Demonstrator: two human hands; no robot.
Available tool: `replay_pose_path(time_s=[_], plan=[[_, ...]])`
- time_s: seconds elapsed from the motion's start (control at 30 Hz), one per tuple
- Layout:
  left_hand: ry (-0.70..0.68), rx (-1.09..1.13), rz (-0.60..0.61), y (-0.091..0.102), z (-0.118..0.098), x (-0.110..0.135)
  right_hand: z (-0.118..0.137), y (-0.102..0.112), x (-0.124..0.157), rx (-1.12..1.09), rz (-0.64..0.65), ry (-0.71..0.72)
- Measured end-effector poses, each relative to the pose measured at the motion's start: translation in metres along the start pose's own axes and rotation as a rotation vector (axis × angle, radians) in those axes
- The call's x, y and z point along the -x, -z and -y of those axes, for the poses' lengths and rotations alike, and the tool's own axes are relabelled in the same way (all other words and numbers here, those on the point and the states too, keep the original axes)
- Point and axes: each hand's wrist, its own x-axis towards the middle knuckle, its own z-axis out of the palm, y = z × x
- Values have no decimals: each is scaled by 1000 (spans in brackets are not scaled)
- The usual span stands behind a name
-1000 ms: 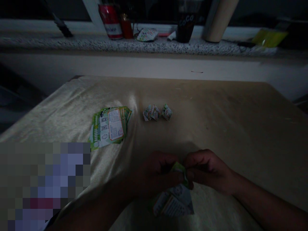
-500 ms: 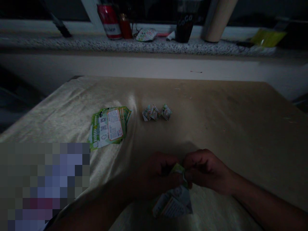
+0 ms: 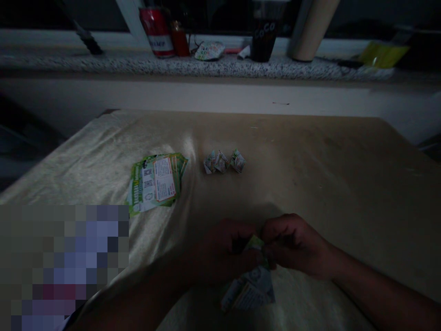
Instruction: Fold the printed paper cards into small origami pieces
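Left hand (image 3: 223, 253) and right hand (image 3: 298, 248) both pinch the paper (image 3: 257, 287) near its far tip, its body extending toward the person.

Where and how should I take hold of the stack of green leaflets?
I'd probably pinch the stack at its right edge, coming from the right: it lies flat, and its layers fan out there into staggered edges. The left hand is nearer, but it and the right hand both hold the folded sheet.
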Motion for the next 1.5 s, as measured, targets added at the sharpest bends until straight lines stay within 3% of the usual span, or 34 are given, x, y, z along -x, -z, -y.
replay_pose_path(time_s=[0.2,0.47,0.7,0.9,1.3,1.5], plan=[[4,-64,-42,-3,-8,-1,0,-1,0,95,-53,46],[3,-151,-103,-1,0,-2,1,-4,-1,222,-117,119],[-46,-35,-90,-2,-1,-1,2,-3,-1,196,-90,140],[-42,-97,-114,-7,-3,-4,-3,-4,-2,170,-129,116],[-104,-16,-6,-7,0,-6,-6,0,-4,228,-93,164],[-19,86,-115,-6,4,-5,-3,-1,-3,163,-105,130]])
